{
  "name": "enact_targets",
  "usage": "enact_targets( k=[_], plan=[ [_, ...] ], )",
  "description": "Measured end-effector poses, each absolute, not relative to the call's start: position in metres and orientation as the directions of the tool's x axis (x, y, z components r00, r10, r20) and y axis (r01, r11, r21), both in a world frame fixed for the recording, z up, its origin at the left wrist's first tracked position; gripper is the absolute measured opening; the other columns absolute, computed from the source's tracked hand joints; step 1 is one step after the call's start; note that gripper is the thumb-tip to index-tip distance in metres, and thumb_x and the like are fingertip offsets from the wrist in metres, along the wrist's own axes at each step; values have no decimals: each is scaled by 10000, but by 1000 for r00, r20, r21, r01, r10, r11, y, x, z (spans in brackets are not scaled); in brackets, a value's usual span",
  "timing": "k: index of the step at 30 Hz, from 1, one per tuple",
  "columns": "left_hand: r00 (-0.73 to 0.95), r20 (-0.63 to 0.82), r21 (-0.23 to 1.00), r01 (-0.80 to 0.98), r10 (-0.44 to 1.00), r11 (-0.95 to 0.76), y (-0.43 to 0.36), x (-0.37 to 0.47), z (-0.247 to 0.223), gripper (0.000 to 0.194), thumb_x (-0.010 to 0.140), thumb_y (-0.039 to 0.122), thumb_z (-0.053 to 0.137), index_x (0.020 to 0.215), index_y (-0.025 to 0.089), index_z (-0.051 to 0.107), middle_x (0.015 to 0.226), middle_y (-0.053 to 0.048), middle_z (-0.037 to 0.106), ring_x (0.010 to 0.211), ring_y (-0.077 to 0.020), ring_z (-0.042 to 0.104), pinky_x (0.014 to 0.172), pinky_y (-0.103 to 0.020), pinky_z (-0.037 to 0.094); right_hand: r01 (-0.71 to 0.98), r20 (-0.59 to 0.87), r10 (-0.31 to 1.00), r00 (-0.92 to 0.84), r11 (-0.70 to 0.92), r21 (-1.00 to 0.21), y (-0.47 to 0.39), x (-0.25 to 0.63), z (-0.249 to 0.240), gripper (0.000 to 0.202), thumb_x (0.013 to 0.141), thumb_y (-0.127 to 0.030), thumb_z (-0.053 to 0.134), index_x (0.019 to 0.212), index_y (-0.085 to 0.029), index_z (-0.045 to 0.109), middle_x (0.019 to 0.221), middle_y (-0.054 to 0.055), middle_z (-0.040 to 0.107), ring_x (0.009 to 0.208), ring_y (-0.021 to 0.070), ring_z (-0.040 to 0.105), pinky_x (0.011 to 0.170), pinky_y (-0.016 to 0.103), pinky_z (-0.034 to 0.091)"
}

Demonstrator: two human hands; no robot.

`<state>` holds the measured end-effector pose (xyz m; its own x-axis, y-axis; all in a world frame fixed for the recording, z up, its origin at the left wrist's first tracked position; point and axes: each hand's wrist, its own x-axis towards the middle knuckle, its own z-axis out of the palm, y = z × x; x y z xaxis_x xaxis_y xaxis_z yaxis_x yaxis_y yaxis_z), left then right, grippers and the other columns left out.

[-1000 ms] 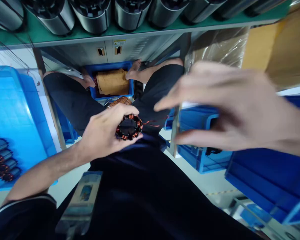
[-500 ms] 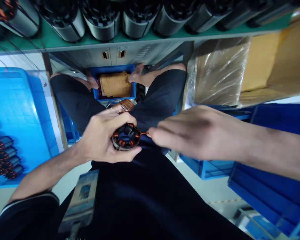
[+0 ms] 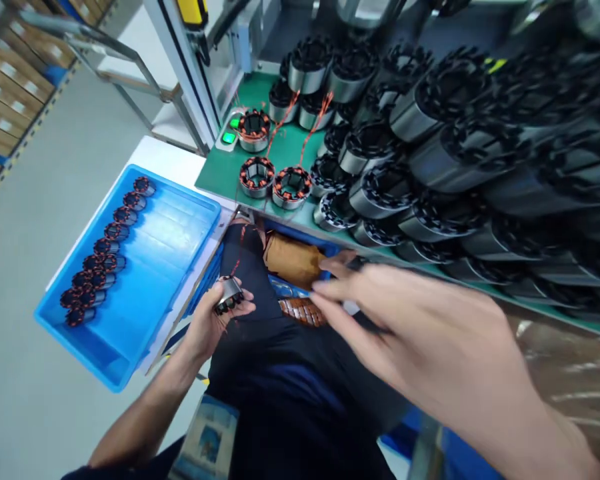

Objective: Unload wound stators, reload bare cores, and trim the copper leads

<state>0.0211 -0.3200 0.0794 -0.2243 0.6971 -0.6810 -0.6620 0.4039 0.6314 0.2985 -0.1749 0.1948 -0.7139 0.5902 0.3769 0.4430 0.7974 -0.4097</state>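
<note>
My left hand [image 3: 211, 320] is closed around a small motor stator [image 3: 229, 292], its metal side up and its dark slotted end tilted down. A twisted red-orange wire [image 3: 237, 261] rises from it. My right hand [image 3: 410, 327] is in the air at the right, near the green bench edge, fingers stretched out and apart. I see nothing in it, though the hand is slightly blurred. On the green bench top [image 3: 220, 170] stand wound stators [image 3: 257, 175], some with twisted red leads.
Many bare stators [image 3: 380, 190] are stacked along the bench to the right. At the left, a blue tray [image 3: 173, 220] holds a row of wound stators [image 3: 105, 247]. Two green-lit buttons [image 3: 229, 138] sit at the bench corner. Below the bench is a brown paper-like bundle [image 3: 295, 260].
The view has swung up and left over the bench. My right hand has let go of the stator's wire and moved away with fingers spread. My left hand still holds the stator, now turned.
</note>
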Motion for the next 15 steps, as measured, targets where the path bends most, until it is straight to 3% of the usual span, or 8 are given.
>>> enact_targets(
  k=[3,5,7,12,15],
  plan=[
    [-426,-642,697,-671,638,254,-315,14,89,898,616,764,1300,1171,147,955,1113,-166,980,848,-265,960,881,-331,824,608,379,654,-655,754,-250,-124,214,209,164,1263,-323,725,1173,-244,836,1083,103,874,1058,303,833,856,414,577],
    [-474,-609,717,-672,635,185,-312,9,95,856,624,769,1292,1150,171,977,1161,-157,988,857,-251,956,904,-341,830,692,373,704,-604,696,-193,-82,163,210,194,1237,-336,756,1248,-179,870,1274,178,897,1239,355,815,1047,469,604],
    [-532,-568,740,-663,629,108,-311,3,99,791,660,775,1273,1121,197,991,1169,-134,990,881,-243,957,929,-345,831,753,278,752,-597,645,-130,-42,122,204,264,1225,-322,755,1281,-96,880,1414,236,882,1363,395,778,1188,554,574],
    [-630,-477,776,-630,613,-43,-320,-20,91,668,731,725,1209,1106,210,1009,1174,-130,986,967,-284,970,1010,-403,832,814,126,809,-574,581,-21,21,74,177,255,1204,-276,745,1209,-74,900,1315,258,874,1373,451,751,1246,687,526],
    [-647,-361,844,-533,672,-60,-327,-40,79,656,900,710,1123,1300,211,980,1363,-159,980,1169,-345,991,1083,-434,816,790,108,784,-611,612,27,17,79,181,272,1197,-213,655,1175,-123,911,1279,241,848,1366,460,720,1213,680,511]
  ],
)
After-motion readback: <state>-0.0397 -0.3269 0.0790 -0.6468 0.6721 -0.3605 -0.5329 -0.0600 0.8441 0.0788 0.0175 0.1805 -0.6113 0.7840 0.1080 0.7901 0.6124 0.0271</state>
